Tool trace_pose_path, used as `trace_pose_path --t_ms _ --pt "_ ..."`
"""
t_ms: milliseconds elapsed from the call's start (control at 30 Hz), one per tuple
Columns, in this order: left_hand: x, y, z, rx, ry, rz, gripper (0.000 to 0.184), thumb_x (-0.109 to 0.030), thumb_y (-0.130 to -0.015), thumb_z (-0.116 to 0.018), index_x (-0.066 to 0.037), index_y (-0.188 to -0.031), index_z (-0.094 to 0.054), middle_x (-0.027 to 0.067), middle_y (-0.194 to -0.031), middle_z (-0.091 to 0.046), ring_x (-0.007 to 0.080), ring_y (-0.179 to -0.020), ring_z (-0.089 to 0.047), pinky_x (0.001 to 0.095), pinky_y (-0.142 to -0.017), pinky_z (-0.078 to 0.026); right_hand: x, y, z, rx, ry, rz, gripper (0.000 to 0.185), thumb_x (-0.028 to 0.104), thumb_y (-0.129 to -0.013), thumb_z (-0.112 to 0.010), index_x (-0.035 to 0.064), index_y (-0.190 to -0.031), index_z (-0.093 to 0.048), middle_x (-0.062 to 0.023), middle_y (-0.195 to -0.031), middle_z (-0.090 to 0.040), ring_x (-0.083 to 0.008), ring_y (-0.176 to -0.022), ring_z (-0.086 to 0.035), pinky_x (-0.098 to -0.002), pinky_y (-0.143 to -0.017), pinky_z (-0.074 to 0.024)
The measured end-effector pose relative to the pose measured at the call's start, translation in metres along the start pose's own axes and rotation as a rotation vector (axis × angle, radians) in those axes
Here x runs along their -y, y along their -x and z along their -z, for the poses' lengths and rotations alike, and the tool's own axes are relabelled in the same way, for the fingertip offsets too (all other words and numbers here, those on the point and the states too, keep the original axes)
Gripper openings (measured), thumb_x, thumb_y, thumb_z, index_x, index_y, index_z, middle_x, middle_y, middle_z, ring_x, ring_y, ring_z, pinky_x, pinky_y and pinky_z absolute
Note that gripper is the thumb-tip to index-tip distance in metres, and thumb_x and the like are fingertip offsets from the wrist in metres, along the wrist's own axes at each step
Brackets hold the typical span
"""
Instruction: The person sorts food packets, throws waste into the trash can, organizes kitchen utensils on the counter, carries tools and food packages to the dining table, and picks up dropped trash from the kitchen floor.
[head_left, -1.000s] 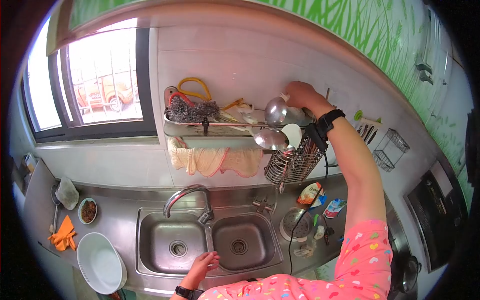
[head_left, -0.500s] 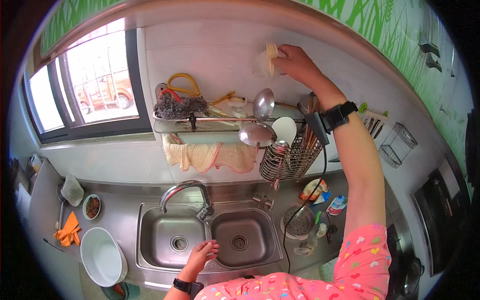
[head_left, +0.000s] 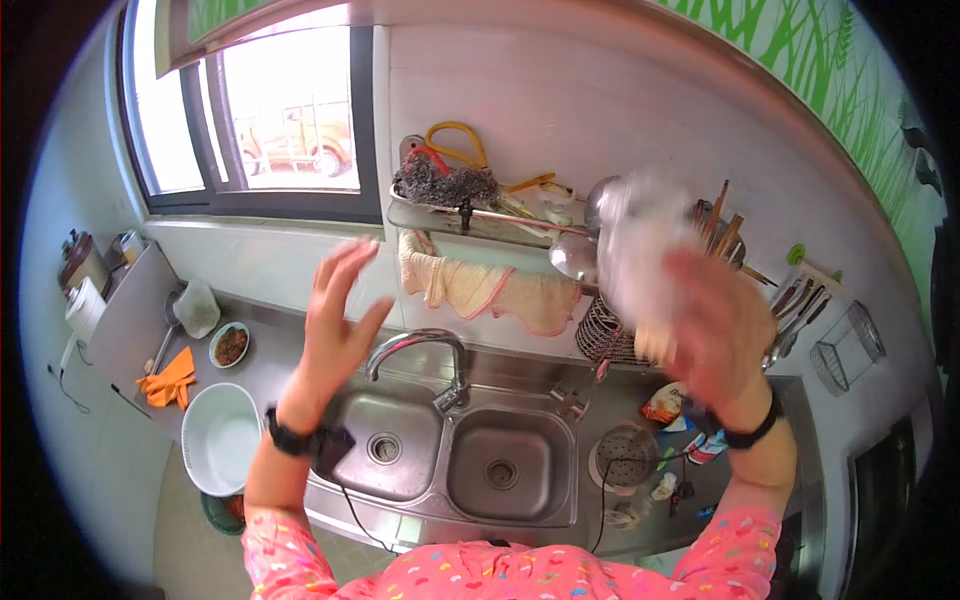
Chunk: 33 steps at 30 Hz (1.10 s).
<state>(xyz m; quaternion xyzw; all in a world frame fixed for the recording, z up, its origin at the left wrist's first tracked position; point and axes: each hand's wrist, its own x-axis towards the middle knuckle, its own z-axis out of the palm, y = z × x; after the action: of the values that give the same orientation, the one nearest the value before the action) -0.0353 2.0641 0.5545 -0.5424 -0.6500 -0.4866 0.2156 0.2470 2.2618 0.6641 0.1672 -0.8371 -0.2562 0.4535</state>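
My left hand (head_left: 328,335) is up and spread wide open near the shiny tap (head_left: 424,338), a pale cloth (head_left: 485,285) hangs under the shelf (head_left: 428,217), and then a blurry, whitish thing (head_left: 648,250) is up in front of the wire rack (head_left: 602,335), held in my right hand (head_left: 728,335).

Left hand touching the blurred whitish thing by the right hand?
Apart. The head view shows a wide gap between the left hand and the blurred whitish thing by the right hand; the hanging cloth shows between them.
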Motion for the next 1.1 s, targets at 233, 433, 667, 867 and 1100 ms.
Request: trace_pose_path --t_ms 233,433,667,867,1100 --pt "0.023 -0.105 -0.031 0.091 -0.296 -0.22 0.049 -0.012 -0.072 -0.066 -0.005 -0.117 -0.048 0.0172 -0.121 -0.046 0.0323 -0.114 -0.041 0.0394 -0.096 -0.034 0.087 0.051 0.008 0.166 -0.344 0.144 0.021 0.018 -0.082 -0.056 0.0058 -0.097 -0.05 -0.0115 -0.108 -0.059 -0.0234 -0.099 -0.057 -0.0325 -0.08 -0.0471" --pt "0.05 -0.133 -0.033 -0.075 0.52 0.272 0.028 -0.017 -0.082 -0.062 -0.003 -0.104 -0.051 0.0028 -0.094 -0.057 0.0082 -0.082 -0.051 0.0215 -0.07 -0.043 0.101 0.099 -0.002 0.231 -0.497 -0.102 0.021 0.01 -0.076 -0.058 0.0061 -0.094 -0.048 -0.0096 -0.108 -0.058 -0.0223 -0.096 -0.058 -0.0301 -0.077 -0.0493" --pt "0.036 -0.088 0.014 0.182 0.86 0.352 0.033 -0.02 -0.089 -0.051 -0.001 -0.116 -0.049 0.0014 -0.103 -0.056 0.0062 -0.09 -0.052 0.0212 -0.078 -0.042 0.107 0.135 -0.008 0.205 -0.64 -0.427 0.032 0.006 -0.065 -0.064 0.0072 -0.091 -0.047 -0.0107 -0.104 -0.058 -0.0267 -0.086 -0.06 -0.0342 -0.068 -0.0519" --pt "0.048 0.057 -0.002 0.608 0.458 0.596 0.028 -0.012 -0.081 -0.06 0.001 -0.105 -0.055 0.0041 -0.098 -0.049 0.0125 -0.09 -0.049 0.0267 -0.08 -0.042 0.144 0.161 -0.029 0.288 -0.859 -0.662 0.03 0.002 -0.064 -0.062 0.0052 -0.09 -0.048 -0.0134 -0.095 -0.061 -0.0305 -0.08 -0.06 -0.0366 -0.065 -0.0508" --pt "0.094 0.222 -0.029 0.124 0.461 1.396 0.028 -0.032 -0.084 -0.059 -0.005 -0.092 -0.058 0.0016 -0.081 -0.057 0.0109 -0.071 -0.053 0.026 -0.061 -0.046 0.194 0.175 -0.06 0.311 -1.013 -0.765 0.028 0.003 -0.065 -0.064 0.0042 -0.09 -0.052 -0.012 -0.093 -0.062 -0.0303 -0.079 -0.06 -0.037 -0.066 -0.0495"
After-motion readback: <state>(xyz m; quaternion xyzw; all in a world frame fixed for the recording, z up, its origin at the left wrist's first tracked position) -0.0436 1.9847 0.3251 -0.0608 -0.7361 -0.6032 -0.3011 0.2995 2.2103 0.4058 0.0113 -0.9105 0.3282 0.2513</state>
